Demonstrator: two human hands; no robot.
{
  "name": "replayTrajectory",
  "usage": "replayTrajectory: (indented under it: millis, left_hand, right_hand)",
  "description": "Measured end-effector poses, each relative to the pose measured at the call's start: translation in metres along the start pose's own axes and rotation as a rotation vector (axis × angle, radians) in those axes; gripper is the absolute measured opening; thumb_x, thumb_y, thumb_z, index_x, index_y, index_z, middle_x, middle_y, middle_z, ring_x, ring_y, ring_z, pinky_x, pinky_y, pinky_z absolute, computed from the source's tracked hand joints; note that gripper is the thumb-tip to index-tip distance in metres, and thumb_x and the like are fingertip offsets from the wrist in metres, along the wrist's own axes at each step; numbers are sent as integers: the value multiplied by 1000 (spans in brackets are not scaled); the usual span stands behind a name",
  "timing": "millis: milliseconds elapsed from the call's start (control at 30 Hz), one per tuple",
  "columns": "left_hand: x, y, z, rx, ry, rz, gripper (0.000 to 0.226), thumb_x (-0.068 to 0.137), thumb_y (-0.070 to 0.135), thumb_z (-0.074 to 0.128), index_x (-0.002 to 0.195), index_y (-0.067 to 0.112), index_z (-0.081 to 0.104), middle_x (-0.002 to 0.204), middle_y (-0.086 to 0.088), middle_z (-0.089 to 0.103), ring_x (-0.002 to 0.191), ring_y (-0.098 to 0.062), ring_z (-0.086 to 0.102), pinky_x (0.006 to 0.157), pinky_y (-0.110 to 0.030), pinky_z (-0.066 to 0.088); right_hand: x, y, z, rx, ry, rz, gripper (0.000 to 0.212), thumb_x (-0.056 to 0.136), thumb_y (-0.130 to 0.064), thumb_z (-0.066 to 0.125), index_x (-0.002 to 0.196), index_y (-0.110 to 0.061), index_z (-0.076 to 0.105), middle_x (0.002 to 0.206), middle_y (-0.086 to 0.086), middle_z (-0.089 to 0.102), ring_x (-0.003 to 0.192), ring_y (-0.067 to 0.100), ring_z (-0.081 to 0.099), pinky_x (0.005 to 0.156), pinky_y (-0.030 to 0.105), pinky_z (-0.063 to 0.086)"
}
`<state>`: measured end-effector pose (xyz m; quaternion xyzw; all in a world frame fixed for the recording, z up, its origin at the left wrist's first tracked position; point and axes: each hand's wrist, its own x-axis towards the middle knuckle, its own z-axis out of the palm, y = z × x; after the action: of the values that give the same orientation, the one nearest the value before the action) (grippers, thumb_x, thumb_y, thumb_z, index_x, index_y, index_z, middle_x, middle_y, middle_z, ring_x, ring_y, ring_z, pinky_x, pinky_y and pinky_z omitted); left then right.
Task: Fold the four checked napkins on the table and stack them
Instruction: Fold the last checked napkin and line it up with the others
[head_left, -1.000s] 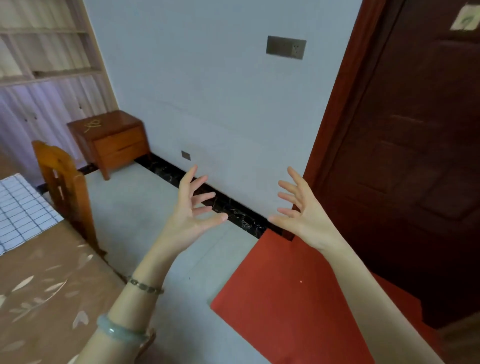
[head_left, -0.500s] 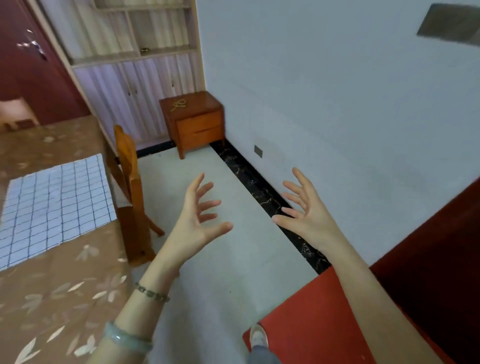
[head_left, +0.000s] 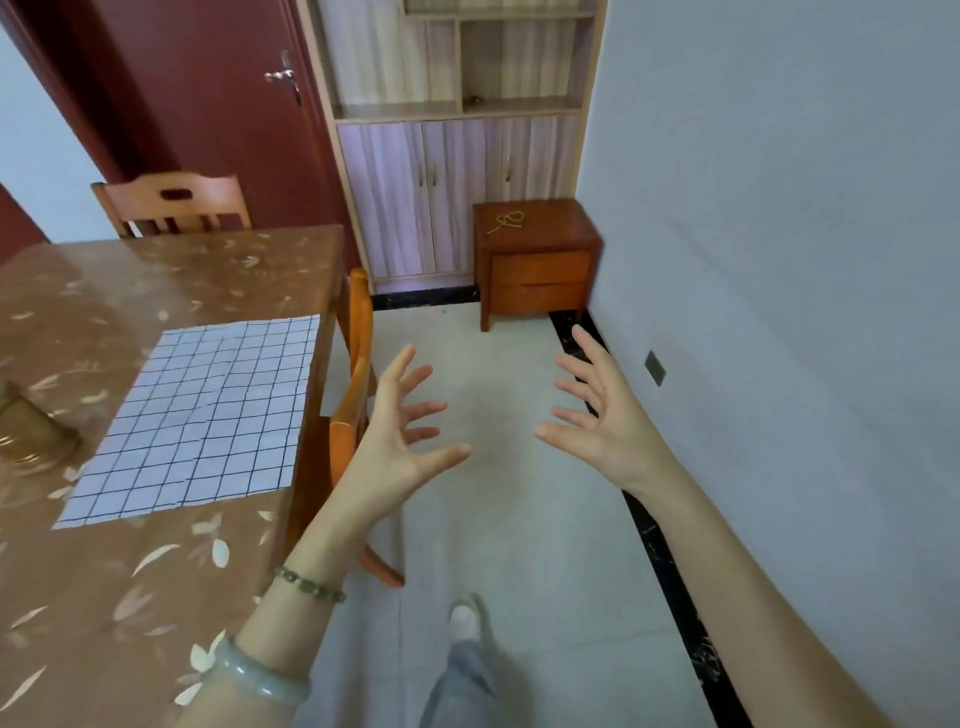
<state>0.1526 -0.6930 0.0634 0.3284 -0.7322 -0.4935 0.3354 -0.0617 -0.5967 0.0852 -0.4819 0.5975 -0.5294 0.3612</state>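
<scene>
One white napkin with a dark blue check (head_left: 202, 415) lies flat and unfolded on the brown leaf-patterned table (head_left: 130, 597), near the table's right edge. No other napkin shows. My left hand (head_left: 400, 441) hovers in the air to the right of the table, over the floor, fingers spread and empty. Further right, my right hand (head_left: 597, 415) is raised at the same height with its palm facing the left hand, fingers spread, holding nothing. Neither hand touches the napkin.
An orange wooden chair (head_left: 353, 395) stands tucked against the table's right side, another chair (head_left: 171, 205) at the far end. A gold-coloured object (head_left: 26, 426) sits at the table's left. A small wooden cabinet (head_left: 535, 260) stands by the grey wall. My foot (head_left: 465, 621) is on the pale floor.
The view has swung left: the red mat and dark door have gone out of sight, while the table and the whole napkin have come into sight. Both hands stay raised and spread.
</scene>
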Motion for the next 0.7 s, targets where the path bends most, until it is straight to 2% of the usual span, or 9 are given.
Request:
replayTrajectory:
  millis: [167, 300, 433, 533, 633, 700]
  left_hand:
    - [86, -30, -19, 35, 85, 15, 108, 72, 20, 83, 147, 44, 9, 148, 8, 33, 118, -8, 54, 94, -29, 51]
    - [155, -50, -43, 14, 141, -4, 108, 69, 22, 84, 147, 46, 13, 147, 9, 35, 118, -10, 55, 96, -35, 51]
    - [219, -62, -68, 27, 188, -32, 110, 70, 16, 84, 150, 37, 11, 146, 9, 34, 116, -7, 55, 98, -38, 50]
    - [255, -75, -85, 27, 211, -64, 110, 69, 17, 83, 151, 35, 11, 148, 5, 34, 120, -14, 54, 98, -39, 50]
    - [281, -87, -101, 25, 252, -92, 111, 67, 23, 84, 151, 34, 11, 148, 6, 34, 120, -14, 54, 92, -27, 52]
    - [296, -95, -113, 23, 282, -108, 110, 70, 20, 85, 151, 32, 11, 147, 7, 34, 121, -13, 54, 89, -20, 50]
  right_hand:
    - [106, 17, -1, -3, -61, -21, 99, 72, -7, 80, 140, -44, 19, 140, -5, 40, 129, 12, 43, 104, 40, 43]
    - [190, 21, 3, -8, -102, -25, 97, 73, -2, 77, 140, -41, 18, 144, 0, 38, 129, 14, 43, 105, 43, 42]
    - [275, 19, 13, 4, -141, -30, 99, 72, -2, 78, 140, -42, 18, 146, 2, 37, 130, 16, 43, 105, 45, 42]
    - [326, 18, 25, -2, -191, -30, 100, 72, -5, 79, 140, -42, 16, 148, 2, 36, 131, 16, 42, 105, 45, 42]
    - [369, 20, 36, -7, -227, -27, 100, 71, -6, 79, 139, -44, 16, 149, 3, 35, 131, 18, 41, 105, 48, 41]
    - [398, 20, 44, -10, -253, -18, 99, 71, -7, 79, 137, -45, 17, 149, 3, 35, 132, 19, 41, 105, 50, 40]
